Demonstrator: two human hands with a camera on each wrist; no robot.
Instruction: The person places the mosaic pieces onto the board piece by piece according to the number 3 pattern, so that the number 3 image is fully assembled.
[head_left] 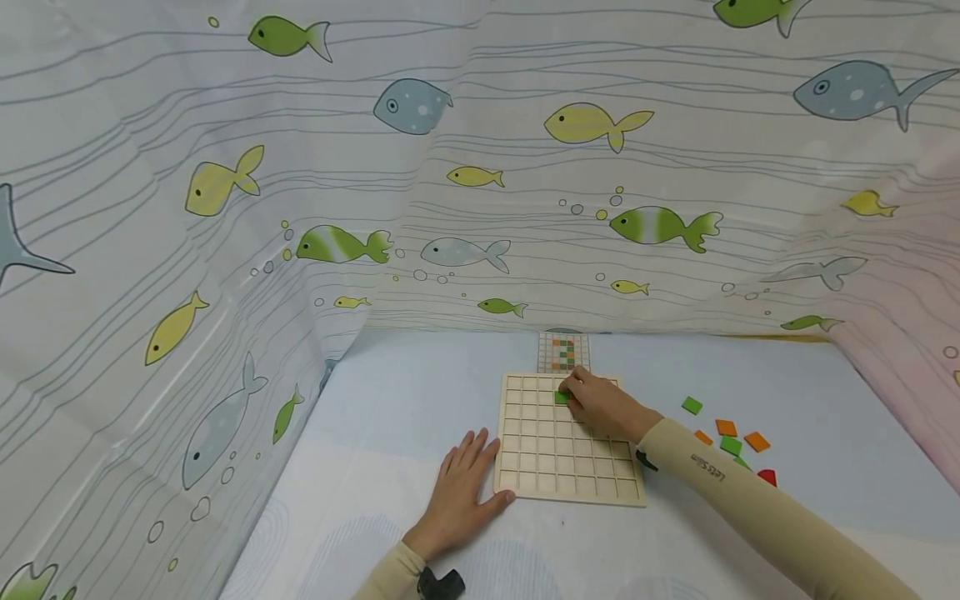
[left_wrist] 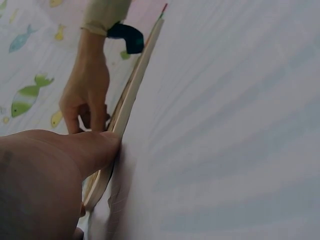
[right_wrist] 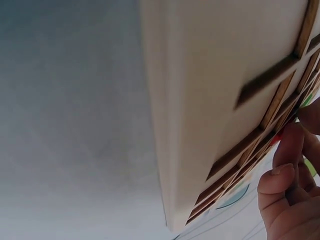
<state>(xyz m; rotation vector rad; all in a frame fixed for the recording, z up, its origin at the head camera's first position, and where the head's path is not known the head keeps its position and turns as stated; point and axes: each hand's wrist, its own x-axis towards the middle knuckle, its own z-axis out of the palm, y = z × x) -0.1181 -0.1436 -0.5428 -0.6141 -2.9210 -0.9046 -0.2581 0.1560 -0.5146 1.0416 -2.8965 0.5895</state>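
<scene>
A light wooden grid board (head_left: 540, 467) lies flat in the head view. My right hand (head_left: 603, 407) reaches over its far part, fingers bent downward, and pinches a green square tile (head_left: 562, 398) at the grid. In the right wrist view the fingers (right_wrist: 289, 150) partly hide a green patch and a small red-orange piece (right_wrist: 276, 137) near the tips. My left hand (head_left: 461, 496) rests at the board's left side with fingers spread and straight. Its thumb (left_wrist: 100, 145) touches the near-left corner of the board.
Behind the board a small card (head_left: 547, 354) shows a grid with orange and green squares. Loose orange tiles (head_left: 757, 442), green tiles (head_left: 692, 406) and a red piece (head_left: 767, 477) lie right of the board, partly behind the right sleeve. A fish-patterned curtain (head_left: 420, 200) rises behind.
</scene>
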